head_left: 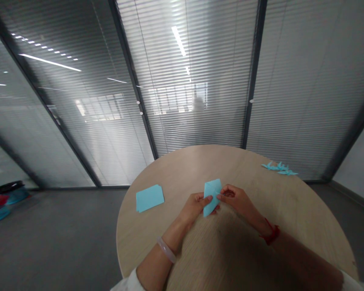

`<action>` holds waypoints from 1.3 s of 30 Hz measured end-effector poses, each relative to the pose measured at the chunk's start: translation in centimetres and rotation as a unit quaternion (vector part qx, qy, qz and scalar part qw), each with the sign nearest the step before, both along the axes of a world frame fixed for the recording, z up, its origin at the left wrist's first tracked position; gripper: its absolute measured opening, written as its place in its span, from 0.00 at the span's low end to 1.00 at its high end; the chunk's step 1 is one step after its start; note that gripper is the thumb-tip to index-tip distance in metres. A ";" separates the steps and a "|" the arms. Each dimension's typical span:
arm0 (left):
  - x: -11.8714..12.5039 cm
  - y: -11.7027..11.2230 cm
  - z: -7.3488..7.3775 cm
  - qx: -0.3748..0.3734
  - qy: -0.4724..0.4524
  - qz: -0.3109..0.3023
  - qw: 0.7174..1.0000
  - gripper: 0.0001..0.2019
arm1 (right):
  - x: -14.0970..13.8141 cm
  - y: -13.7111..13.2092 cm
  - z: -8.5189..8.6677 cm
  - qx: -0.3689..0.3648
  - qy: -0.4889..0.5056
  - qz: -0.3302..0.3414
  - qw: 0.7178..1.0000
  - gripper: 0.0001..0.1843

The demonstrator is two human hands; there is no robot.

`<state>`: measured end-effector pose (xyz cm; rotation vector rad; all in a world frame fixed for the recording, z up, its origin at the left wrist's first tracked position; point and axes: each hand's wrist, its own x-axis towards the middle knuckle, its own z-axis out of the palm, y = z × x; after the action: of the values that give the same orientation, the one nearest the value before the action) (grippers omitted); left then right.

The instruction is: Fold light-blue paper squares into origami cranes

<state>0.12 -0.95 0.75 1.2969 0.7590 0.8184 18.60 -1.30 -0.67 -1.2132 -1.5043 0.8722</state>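
Observation:
Both of my hands hold a folded sheet of light blue origami paper (211,197) up above the round wooden table (261,182). My left hand (196,206) pinches its lower left edge between thumb and fingers. My right hand (230,195) presses its right edge with thumb and fingertips. Part of the paper is hidden behind my fingers. To the left lies a stack of flat blue paper sheets (149,198). Several folded blue paper pieces (279,168) lie near the far right rim.
A pale bangle circles my left wrist and a red cord my right. Glass partitions with blinds (188,81) stand behind the table. Coloured bags or baskets (3,204) sit on the grey floor at the left. A blurred figure shows through the glass.

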 end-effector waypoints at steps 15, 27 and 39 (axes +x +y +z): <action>0.2 0.0 0.0 0.000 0.019 0.028 0.999 0.22 | -0.6 -0.3 0.2 0.001 0.029 0.002 1.000 0.13; 0.4 -0.1 -0.1 -0.025 0.018 0.026 0.999 0.19 | -0.8 -0.1 -0.1 0.015 0.053 0.031 0.998 0.14; 0.4 -0.3 -0.2 -0.028 -0.012 0.010 1.000 0.26 | -0.7 -0.3 0.0 0.012 0.040 0.013 0.999 0.13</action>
<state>0.48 -1.23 0.59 1.2304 0.7718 0.8220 17.88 -1.59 -0.66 -1.1301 -1.4644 0.9067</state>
